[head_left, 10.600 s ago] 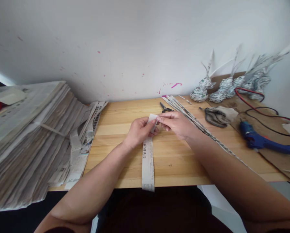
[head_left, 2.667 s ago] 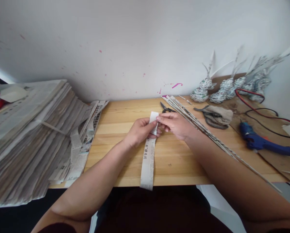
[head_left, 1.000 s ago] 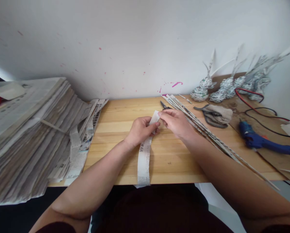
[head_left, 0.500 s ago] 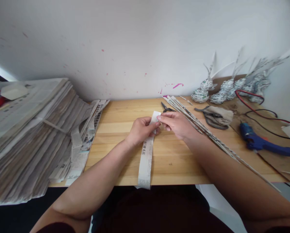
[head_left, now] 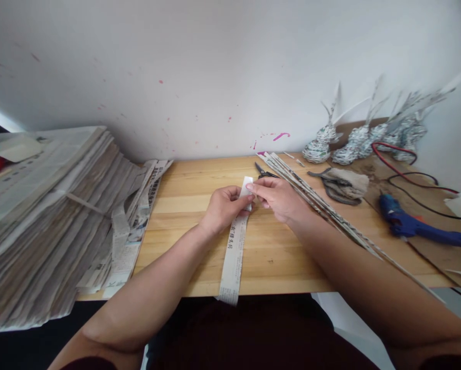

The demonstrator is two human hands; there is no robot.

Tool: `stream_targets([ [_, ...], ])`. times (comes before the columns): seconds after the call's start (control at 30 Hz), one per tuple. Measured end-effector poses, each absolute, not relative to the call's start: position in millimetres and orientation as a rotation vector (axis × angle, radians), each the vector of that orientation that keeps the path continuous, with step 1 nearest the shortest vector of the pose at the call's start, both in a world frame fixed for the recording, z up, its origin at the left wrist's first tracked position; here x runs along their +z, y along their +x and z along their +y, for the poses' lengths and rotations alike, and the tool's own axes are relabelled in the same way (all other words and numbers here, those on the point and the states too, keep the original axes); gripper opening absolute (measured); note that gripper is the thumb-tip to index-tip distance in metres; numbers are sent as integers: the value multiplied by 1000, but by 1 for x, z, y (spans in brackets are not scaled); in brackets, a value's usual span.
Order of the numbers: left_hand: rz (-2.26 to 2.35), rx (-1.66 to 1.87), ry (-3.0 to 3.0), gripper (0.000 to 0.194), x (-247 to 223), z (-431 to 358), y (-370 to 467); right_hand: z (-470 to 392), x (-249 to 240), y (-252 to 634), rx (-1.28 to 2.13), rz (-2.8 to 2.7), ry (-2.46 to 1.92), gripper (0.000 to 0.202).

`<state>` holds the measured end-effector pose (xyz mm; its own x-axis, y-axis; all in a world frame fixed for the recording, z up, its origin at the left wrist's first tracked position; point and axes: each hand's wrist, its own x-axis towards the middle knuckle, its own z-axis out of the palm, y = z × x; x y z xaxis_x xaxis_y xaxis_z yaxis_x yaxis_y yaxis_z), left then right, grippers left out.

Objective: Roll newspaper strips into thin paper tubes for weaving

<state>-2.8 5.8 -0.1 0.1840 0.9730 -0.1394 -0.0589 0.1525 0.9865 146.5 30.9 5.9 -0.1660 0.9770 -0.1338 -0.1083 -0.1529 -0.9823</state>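
A long newspaper strip (head_left: 233, 257) runs from between my hands down over the front edge of the wooden table (head_left: 284, 257). Its white upper end stands up past my fingertips and looks narrow. My left hand (head_left: 228, 205) pinches the strip from the left, thumb across it. From the right, my right hand (head_left: 274, 195) holds the upper edge of the same strip between thumb and fingers. Dark scissors (head_left: 264, 172) lie just behind my right hand, partly hidden by it. Thin rolled paper sticks (head_left: 311, 198) lie slanting beneath my right forearm.
A tall newspaper stack (head_left: 53, 221) fills the left side, with cut strips (head_left: 133, 231) beside it. At the right are a blue glue gun (head_left: 423, 228), a grey cloth (head_left: 346, 185), a red-black cable (head_left: 402, 177) and woven paper figures (head_left: 317, 146) near the wall.
The strip's upper end looks narrower, and its hanging part has shifted slightly right and down. Both hands keep their pinch with small finger shifts. The view has moved slightly.
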Motion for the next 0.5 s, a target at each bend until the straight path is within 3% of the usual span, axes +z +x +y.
stream_targets([
  [0.5,988,943,985,21,3,8,-5,31,11,156,1481,-1426,-1074,25],
])
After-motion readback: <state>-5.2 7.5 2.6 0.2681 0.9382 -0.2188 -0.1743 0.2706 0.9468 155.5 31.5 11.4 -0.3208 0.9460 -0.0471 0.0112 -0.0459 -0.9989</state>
